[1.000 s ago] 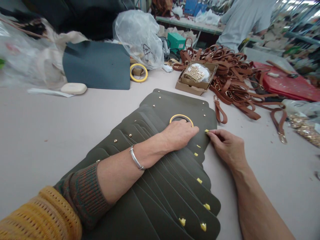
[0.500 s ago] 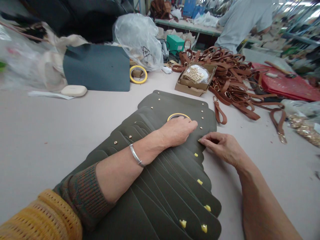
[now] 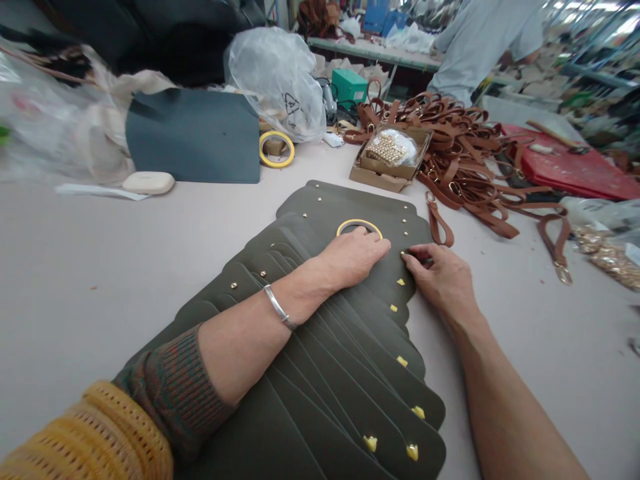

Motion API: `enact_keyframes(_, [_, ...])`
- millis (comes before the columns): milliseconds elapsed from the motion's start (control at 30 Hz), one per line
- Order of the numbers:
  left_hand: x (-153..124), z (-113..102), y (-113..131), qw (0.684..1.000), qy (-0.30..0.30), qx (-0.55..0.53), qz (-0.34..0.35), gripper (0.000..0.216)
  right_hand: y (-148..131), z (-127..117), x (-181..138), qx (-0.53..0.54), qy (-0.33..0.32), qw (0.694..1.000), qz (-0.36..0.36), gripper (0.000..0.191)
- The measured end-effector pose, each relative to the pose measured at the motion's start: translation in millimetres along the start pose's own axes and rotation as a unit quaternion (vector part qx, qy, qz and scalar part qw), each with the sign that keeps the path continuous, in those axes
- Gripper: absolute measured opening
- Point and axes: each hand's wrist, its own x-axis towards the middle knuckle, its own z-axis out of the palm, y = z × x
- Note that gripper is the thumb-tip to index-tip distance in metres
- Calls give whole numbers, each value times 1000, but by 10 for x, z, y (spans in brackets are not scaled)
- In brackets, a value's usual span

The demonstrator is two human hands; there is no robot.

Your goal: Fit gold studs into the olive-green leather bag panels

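Several dark olive leather panels [image 3: 345, 373] lie fanned out in an overlapping row on the table [image 3: 100, 267], each with gold studs and small yellow tape tabs [image 3: 401, 361] along the right edge. My left hand [image 3: 357, 257] rests fingers curled on the stack, holding a yellow tape roll [image 3: 359, 225] on the top panel. My right hand [image 3: 440, 273] is at the panels' right edge, its fingertips pinched at a gold stud [image 3: 404, 254] on an upper panel.
A cardboard box of gold hardware [image 3: 393, 157] and a heap of brown leather straps [image 3: 465, 160] lie beyond. A grey panel [image 3: 195, 137], a second tape roll [image 3: 277, 148], a plastic bag [image 3: 277, 77] and a white case [image 3: 149, 182] sit at the back left. Another person [image 3: 485, 40] stands far right.
My right hand moved up along the panels' edge, from a yellow tab to the gold stud nearer the tape roll. My left hand stayed on the stack.
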Motion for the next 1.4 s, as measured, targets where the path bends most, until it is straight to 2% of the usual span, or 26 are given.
enact_keyframes(233, [-17,-59,44,999,-33,0,-19,19,98,-18,89,-35,7,996,85,45])
enact_keyframes(533, [-11,-156,70,996,-75,0,-39,18,180,-66,84,-49,33,991,116,43])
enact_keyframes(600, [-7,-142,48,997,-65,-8,-38,17,209,-79,84,-47,35,991,121,42])
enact_keyframes(700, [3,-100,7,998,-8,-68,-12,16,204,-127,67,7,74,991,114,39])
enact_keyframes(767, [13,-73,-10,992,35,-122,20,16,158,-170,37,122,73,985,99,34])
enact_keyframes(833, [20,-54,-11,984,62,-160,39,20,89,-207,-3,232,27,970,66,30])
enact_keyframes(900, [22,-41,2,981,73,-175,38,35,11,-226,-44,278,-18,960,19,26])
enact_keyframes(1000, [17,-31,29,979,81,-182,33,47,-96,-224,-88,264,-32,963,-54,22])
enact_keyframes(1133, [8,-31,60,977,87,-192,26,40,-205,-213,-111,208,-24,968,-138,19])
enact_keyframes(1233, [4,-43,89,978,89,-188,32,36,-264,-216,-121,168,-1,971,-172,15])
enact_keyframes(1400, [5,-43,125,981,94,-167,19,26,-313,-216,-141,103,52,975,-190,12])
